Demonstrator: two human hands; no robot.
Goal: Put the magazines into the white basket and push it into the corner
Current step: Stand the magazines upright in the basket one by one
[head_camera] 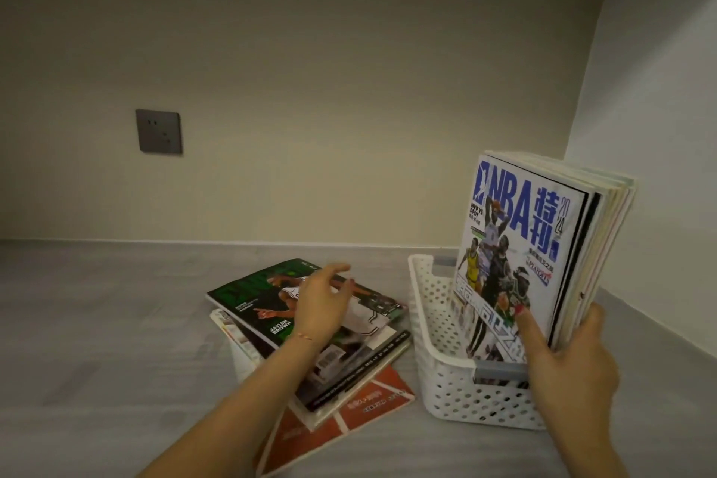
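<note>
Magazines left in the loose, fanned stack (310,330) lie on the grey surface (97,322) directly under our left hand (322,299), whose fingers hover spread and empty, while our right hand (570,369) grips an upright bundle of magazines (543,244) standing in the white perforated plastic basket (430,326) just right of that stack.

Bare forearms, no sleeves; thin red string bracelet (304,336) on left wrist; red-painted thumbnail (520,308) on right.
</note>
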